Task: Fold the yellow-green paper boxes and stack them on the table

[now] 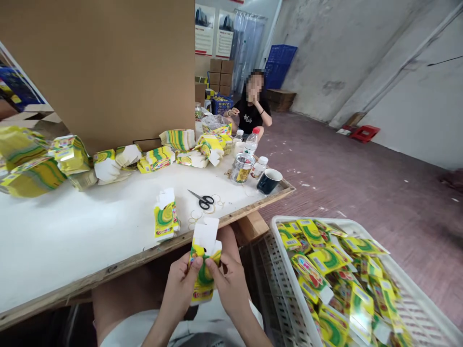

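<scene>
Over my lap, at the table's front edge, I hold a small yellow and green printed carton (pixel 204 274) upright between both hands. Its white top flaps stand open. My left hand (pixel 181 277) grips the carton's left side, thumb on the front face. On the right side, my right hand (pixel 229 279) pinches it the same way. A short stack of flat yellow cartons (pixel 165 217) lies on the white table (pixel 90 231) just beyond my left hand. Black-handled scissors (pixel 203 200) rest past my hands, with loose rubber bands (pixel 195 218) around them.
At my right stands a white plastic crate (pixel 278 279) heaped with yellow cartons (pixel 329 260). Bundles of cartons (pixel 155 159) line the table's back beside a big cardboard sheet (pixel 119 72). A tin (pixel 241 168), bottles and a dark mug (pixel 269 181) stand at the right corner. Another person (pixel 251 108) sits beyond.
</scene>
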Demonstrator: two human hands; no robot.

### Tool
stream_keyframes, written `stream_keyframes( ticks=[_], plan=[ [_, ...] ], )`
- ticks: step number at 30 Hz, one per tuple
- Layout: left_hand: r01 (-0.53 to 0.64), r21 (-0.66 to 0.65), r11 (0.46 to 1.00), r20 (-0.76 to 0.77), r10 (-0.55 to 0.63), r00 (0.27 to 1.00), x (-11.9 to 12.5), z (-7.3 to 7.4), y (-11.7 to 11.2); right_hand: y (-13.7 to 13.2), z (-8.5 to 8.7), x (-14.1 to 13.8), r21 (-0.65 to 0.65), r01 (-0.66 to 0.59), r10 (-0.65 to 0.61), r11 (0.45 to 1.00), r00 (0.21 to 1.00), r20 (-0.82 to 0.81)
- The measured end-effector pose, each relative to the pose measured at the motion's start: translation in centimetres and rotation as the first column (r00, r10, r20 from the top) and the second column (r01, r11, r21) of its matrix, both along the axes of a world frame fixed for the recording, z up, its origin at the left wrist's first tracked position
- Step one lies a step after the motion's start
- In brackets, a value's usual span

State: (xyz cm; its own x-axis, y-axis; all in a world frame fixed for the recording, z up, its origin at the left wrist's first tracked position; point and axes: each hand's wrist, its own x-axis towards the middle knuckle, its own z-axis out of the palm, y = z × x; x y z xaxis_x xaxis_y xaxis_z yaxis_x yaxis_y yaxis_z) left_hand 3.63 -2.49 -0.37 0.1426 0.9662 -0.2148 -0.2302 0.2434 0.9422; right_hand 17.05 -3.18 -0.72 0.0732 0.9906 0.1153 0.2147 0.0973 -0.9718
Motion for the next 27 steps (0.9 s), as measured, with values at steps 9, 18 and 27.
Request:
stream_keyframes(
  ticks=[9, 18, 27],
  plan=[
    [0.050, 0.115, 0.992, -0.062, -0.043, 0.997, -0.9, 1.0, 0.1, 0.9, 0.4, 1.5, 0.037, -0.056, 0.063, 0.998, 0.977, -0.205],
    [0.271, -0.013, 0.963, 0.185, -0.264, 0.947, -1.7, 1.3, 0.0, 1.8, 2.3, 3.7, -0.045, -0.301, 0.290, 0.953, 0.943, -0.162],
    [0.278, 0.018, 0.960, 0.162, -0.277, 0.947, -1.9, 1.9, 0.1, 2.0, 2.1, 3.1, 0.031, -0.174, 0.176, 0.984, 0.962, -0.210]
  ],
)
